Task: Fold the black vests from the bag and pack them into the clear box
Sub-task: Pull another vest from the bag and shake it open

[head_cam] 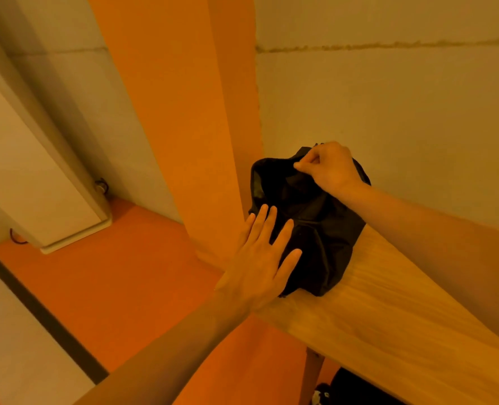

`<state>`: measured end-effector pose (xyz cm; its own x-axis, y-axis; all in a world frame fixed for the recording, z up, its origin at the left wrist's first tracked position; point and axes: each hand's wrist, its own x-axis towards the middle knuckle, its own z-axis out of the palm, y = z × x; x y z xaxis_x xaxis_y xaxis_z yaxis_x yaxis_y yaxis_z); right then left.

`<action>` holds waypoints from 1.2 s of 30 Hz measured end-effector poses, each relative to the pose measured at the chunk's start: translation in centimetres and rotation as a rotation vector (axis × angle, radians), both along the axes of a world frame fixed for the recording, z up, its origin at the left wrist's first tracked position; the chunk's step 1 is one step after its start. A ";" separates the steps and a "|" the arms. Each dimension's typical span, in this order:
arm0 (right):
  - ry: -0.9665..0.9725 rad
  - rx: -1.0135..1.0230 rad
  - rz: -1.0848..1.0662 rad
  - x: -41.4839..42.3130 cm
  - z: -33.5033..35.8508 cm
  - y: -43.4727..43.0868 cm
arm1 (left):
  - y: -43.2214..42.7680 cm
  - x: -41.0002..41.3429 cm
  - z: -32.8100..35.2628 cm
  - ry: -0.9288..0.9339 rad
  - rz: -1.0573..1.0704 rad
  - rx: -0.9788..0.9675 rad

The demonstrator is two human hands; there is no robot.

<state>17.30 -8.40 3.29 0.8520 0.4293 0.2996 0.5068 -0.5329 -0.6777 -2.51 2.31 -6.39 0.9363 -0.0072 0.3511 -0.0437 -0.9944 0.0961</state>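
Left hand: palm down and flat, fingers straight and a little spread, pointing to 1 o'clock. It lies on the vest's 9 o'clock edge, with the heel of the hand off the cloth.
Right hand: thumb and forefinger pinch the vest's far edge at its 1 o'clock corner. The other fingers are curled in, and the wrist comes in from 4 o'clock.
Vest place: on the far end of the table, at its left edge, just right of the view's centre.
Vest state: black and bunched, with creases across the middle. How many layers it has cannot be told.
Long axis: runs from 11 o'clock to 5 o'clock.
Facing: a curved open rim shows at the 11 o'clock end, and the narrower end points to 5 o'clock, toward the person.
Table: light wood, stretching away to 4 o'clock.
Cabinet: white, at 9 o'clock, well apart from the vest.
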 end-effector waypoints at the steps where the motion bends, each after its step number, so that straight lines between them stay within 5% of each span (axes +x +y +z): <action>1: 0.042 0.077 -0.012 0.1 1.0 -0.2 | 0.1 0.2 0.5 -0.020 -0.015 -0.031; 6: 0.146 0.417 0.064 -0.4 6.5 -2.0 | 0.5 2.8 6.7 -0.198 0.016 -0.351; 17: 0.028 0.520 0.126 -1.6 15.5 -7.7 | -3.3 12.2 17.8 -0.242 -0.103 -0.634; 25: -0.038 0.750 -0.115 -1.4 19.5 -9.1 | -4.9 10.1 24.3 -0.354 -0.145 -1.001; 31: 0.125 0.389 0.141 -4.0 21.6 -8.9 | -4.5 9.4 30.0 -0.400 -0.201 -0.915; 36: -0.029 -0.044 0.135 -4.3 19.8 -9.1 | -4.3 9.7 30.4 -0.442 -0.121 -0.927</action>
